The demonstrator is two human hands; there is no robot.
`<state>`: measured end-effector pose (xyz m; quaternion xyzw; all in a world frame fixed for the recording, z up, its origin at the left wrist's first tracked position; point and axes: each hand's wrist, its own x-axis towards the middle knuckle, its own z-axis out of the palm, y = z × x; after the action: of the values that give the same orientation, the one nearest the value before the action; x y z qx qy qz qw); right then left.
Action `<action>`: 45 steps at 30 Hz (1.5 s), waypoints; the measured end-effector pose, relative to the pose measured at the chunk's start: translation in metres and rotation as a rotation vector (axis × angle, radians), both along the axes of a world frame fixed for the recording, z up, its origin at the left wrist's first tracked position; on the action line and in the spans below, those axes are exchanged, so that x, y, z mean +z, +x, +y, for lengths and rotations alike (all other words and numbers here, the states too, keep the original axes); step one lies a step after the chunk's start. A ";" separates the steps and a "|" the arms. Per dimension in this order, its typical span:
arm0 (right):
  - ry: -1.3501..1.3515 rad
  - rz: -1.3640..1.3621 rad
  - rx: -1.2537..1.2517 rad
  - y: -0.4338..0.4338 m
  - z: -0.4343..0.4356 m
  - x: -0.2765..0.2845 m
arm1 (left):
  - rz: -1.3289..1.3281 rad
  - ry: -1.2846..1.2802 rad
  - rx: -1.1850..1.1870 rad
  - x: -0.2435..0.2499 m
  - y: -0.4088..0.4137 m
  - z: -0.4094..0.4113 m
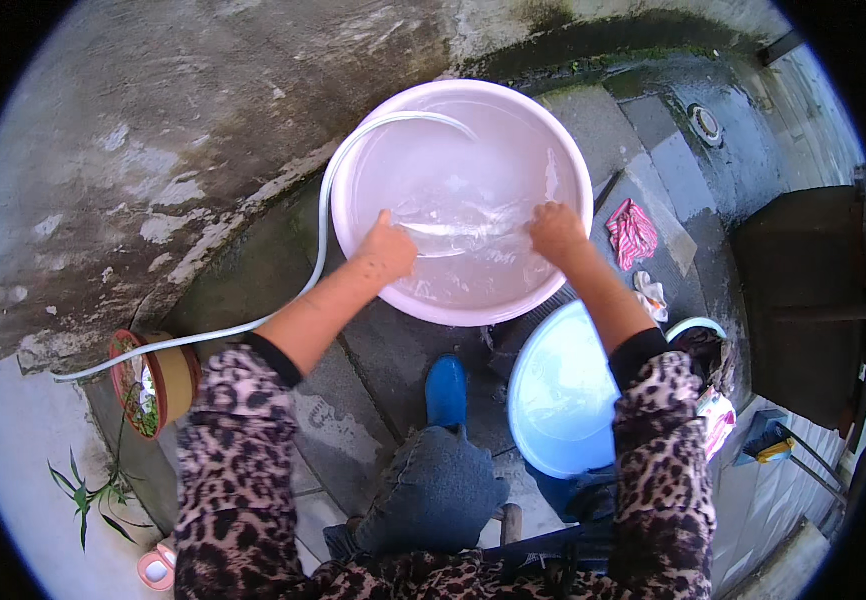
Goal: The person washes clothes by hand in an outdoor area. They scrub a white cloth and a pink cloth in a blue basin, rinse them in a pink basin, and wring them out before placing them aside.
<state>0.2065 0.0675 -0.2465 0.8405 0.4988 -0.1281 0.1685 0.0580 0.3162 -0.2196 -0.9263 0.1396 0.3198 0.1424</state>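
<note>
In front of me a large pink plastic basin (470, 316) holds cloudy water. Across the water, between my two hands, stretches a wet whitish piece (448, 231), partly see-through; whether it is cloth or plastic is unclear. My left hand (389, 249) grips its left end above the near left part of the basin, thumb pointing up. At the right end my right hand (555, 231) is closed in a fist on it, just inside the basin's right rim. A white hose (326, 202) arches over the left rim, its end hanging over the water.
A light-blue basin (560, 405) stands near my right leg. Right of the pink basin lie a pink striped cloth (632, 234) and a small white cloth (650, 296). At left are a flowerpot (178, 379) and a stained wall (140, 150). A blue boot (446, 390) is below.
</note>
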 end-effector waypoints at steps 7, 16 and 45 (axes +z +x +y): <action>0.087 -0.346 0.020 0.059 0.008 0.163 | -0.422 -0.134 0.052 0.160 0.055 0.028; 0.169 -0.275 -0.058 0.016 0.004 0.092 | -0.642 -0.083 0.094 0.065 0.026 0.003; 0.615 0.480 -1.059 -0.071 0.059 -0.065 | 0.208 -1.749 2.065 -0.053 0.001 -0.098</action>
<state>0.1358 0.1265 -0.3118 0.9302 0.0556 -0.2293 -0.2812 0.0593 0.2186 -0.2723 -0.3661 -0.4469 0.1551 -0.8014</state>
